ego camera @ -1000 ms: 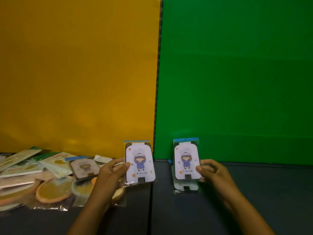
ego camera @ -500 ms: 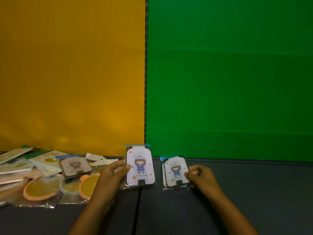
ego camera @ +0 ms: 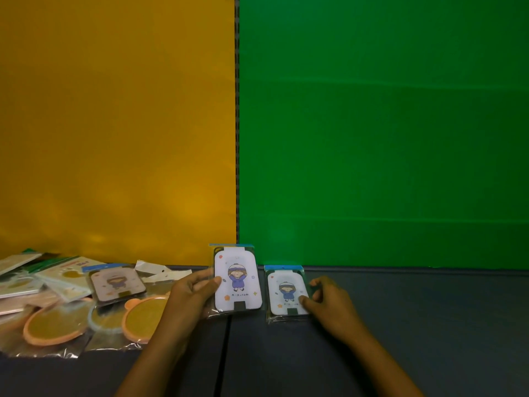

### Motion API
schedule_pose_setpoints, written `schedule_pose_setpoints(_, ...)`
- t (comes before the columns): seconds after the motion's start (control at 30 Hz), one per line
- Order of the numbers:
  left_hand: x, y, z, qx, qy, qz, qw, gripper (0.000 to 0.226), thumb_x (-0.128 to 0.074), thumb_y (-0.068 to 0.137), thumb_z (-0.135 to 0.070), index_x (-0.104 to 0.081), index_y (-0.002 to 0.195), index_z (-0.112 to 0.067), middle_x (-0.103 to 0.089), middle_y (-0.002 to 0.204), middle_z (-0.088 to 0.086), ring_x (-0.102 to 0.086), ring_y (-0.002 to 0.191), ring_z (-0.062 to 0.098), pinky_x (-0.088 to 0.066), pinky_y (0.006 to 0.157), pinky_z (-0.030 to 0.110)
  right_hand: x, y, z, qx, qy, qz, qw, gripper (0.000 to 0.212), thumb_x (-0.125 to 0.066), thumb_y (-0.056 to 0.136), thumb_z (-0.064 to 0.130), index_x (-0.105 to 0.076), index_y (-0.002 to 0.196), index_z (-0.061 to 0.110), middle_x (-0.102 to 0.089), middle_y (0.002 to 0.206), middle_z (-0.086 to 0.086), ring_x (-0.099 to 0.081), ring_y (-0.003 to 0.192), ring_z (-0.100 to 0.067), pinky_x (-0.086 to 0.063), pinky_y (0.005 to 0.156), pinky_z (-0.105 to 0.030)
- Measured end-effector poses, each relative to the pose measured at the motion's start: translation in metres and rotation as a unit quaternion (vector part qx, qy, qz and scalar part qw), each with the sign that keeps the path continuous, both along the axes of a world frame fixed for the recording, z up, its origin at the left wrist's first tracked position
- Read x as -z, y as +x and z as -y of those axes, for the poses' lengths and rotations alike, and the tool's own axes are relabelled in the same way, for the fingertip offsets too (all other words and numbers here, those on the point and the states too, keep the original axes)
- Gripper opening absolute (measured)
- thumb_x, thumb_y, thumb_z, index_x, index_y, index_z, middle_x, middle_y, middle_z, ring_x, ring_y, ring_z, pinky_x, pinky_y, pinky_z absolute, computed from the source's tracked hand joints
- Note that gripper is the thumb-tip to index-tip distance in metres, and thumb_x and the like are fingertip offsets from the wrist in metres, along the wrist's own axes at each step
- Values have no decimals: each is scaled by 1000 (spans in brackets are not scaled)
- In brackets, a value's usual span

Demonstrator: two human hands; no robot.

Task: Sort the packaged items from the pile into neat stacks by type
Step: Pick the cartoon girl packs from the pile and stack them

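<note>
My left hand (ego camera: 192,296) holds a packaged white card with a cartoon child in purple (ego camera: 238,279), raised upright above the dark table (ego camera: 415,316). My right hand (ego camera: 329,305) rests with fingers on a matching card (ego camera: 286,293), which lies on top of a small stack on the table just right of the held one. The pile (ego camera: 71,299) of packaged items lies at the left: another cartoon card (ego camera: 116,285), round orange-rimmed mirrors (ego camera: 57,325), a blue-rimmed one, and flat light packets (ego camera: 61,272).
A yellow board (ego camera: 114,124) and a green board (ego camera: 383,124) stand upright along the table's back edge. A seam (ego camera: 224,356) runs down the table between my arms. Clear plastic wrap spreads around the mirrors at the left.
My right hand lowered its card from upright onto the small stack on the table. My left hand kept its card raised. The camera view shifted slightly.
</note>
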State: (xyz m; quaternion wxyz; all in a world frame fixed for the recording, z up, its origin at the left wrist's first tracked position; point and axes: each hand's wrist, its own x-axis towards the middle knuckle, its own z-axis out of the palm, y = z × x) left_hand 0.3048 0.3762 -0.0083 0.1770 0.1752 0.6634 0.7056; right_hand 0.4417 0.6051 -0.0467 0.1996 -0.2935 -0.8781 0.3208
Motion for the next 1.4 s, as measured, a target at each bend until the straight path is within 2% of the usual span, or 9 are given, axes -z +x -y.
schedule_pose_setpoints(0.17, 1, 3, -22, 9, -8, -12, 1000, 21, -62, 89, -14, -63, 110, -11, -74, 92, 8, -73, 71, 13, -55, 51, 21, -5, 18, -16, -5, 63, 2, 998, 34, -58, 92, 38, -52, 119, 17, -56, 109, 5, -56, 98, -10, -45, 79, -18)
schedule_pose_setpoints(0.4, 6, 10, -64, 48, -13, 3, 999, 17, -60, 89, -3, -61, 105, -7, -74, 76, 4, -72, 64, 16, -57, 50, 25, -9, 45, -36, 1, 235, 104, 966, 54, -46, 93, 54, -38, 137, 23, -46, 135, 4, -48, 121, -14, -43, 96, -27)
schedule_pose_setpoints(0.57, 24, 11, -89, 49, -99, -41, 993, 29, -63, 88, -6, -55, 115, -2, -72, 89, 14, -71, 73, 21, -59, 60, 32, -7, 54, -37, 1, 236, 121, 964, 59, -44, 92, 58, -35, 139, 23, -46, 136, 4, -47, 120, -14, -43, 96, -28)
schedule_pose_setpoints(0.77, 31, 9, -102, 10, -224, -210, 952, 30, -65, 88, -16, -59, 115, -4, -59, 69, -7, -54, 60, 3, -39, 50, 7, -7, 60, -39, 1, 231, 112, 966, 58, -43, 92, 60, -36, 137, 24, -46, 133, 5, -48, 119, -14, -44, 95, -28)
schedule_pose_setpoints(0.83, 33, 8, -103, 8, -251, -251, 935, 30, -65, 88, -20, -60, 114, -6, -54, 66, -11, -51, 60, 1, -38, 49, 6, -9, 60, -38, -1, 229, 109, 967, 57, -43, 92, 59, -37, 136, 24, -46, 132, 5, -48, 118, -14, -44, 94, -28)
schedule_pose_setpoints(0.9, 39, 7, -104, 6, -271, -283, 920, 33, -67, 86, -25, -61, 113, -8, -58, 82, -2, -52, 74, 8, -40, 61, 14, -11, 59, -37, -3, 225, 106, 968, 56, -43, 92, 59, -37, 136, 24, -46, 133, 5, -48, 119, -13, -44, 94, -27)
schedule_pose_setpoints(1.0, 48, 7, -105, 0, -276, -285, 918, 34, -69, 84, -30, -60, 110, -10, -53, 99, 4, -47, 84, 11, -35, 62, 17, -13, 56, -34, -8, 219, 98, 971, 57, -44, 91, 59, -38, 136, 24, -46, 135, 6, -48, 121, -13, -44, 96, -28)
schedule_pose_setpoints(1.1, 51, 5, -105, 0, -263, -281, 923, 35, -70, 83, -31, -59, 109, -11, -50, 100, 3, -47, 82, 10, -31, 57, 10, -19, 49, -28, -14, 223, 78, 971, 53, -46, 92, 56, -40, 134, 25, -47, 134, 5, -49, 121, -13, -44, 96, -28)
schedule_pose_setpoints(1.4, 34, -15, -45, -41, -236, -313, 919, 23, -68, 83, -34, -59, 102, -25, -58, 92, -4, -55, 79, 9, -42, 70, 23, -40, 6, 8, -64, 234, 21, 970, 47, -49, 92, 52, -41, 131, 26, -49, 126, 6, -49, 116, -13, -45, 92, -29)
